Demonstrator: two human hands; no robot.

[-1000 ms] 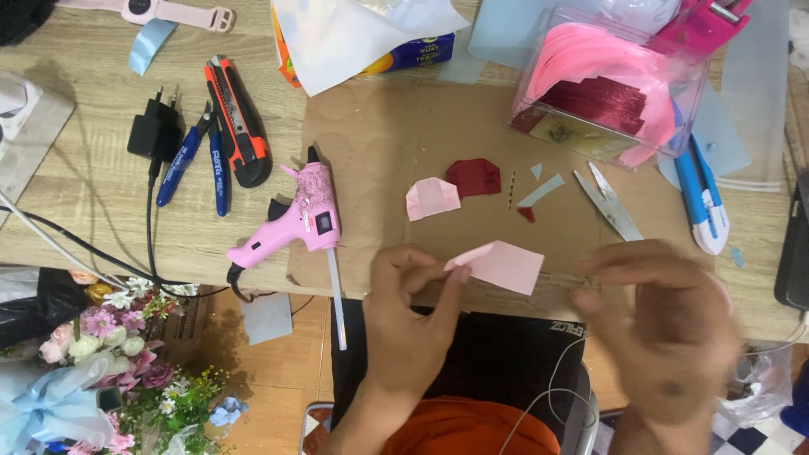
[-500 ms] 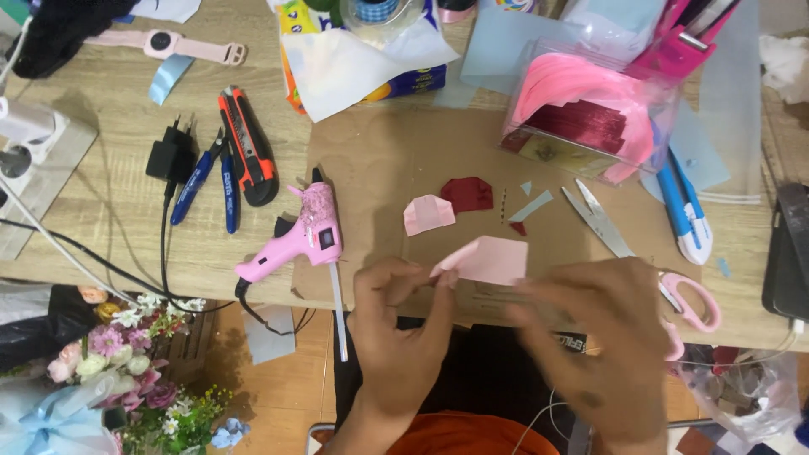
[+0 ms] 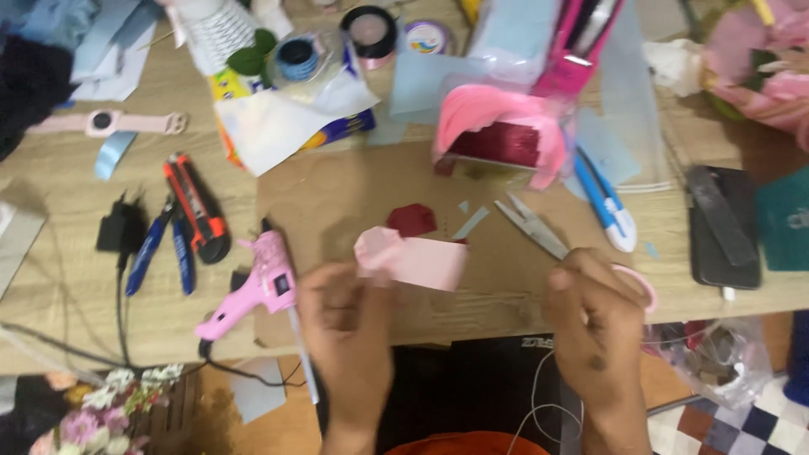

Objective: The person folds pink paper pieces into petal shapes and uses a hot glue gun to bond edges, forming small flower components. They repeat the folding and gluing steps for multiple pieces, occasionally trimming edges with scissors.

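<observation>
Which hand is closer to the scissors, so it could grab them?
Probably the right hand. It sits right at the pink handle of the scissors. The left hand already holds the pink paper piece and lies farther from them.

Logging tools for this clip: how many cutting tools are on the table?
3, maybe more hidden under clutter. A red utility knife lies left, beside blue pliers; scissors lie by the right hand; a blue-white cutter lies right of them.
</observation>
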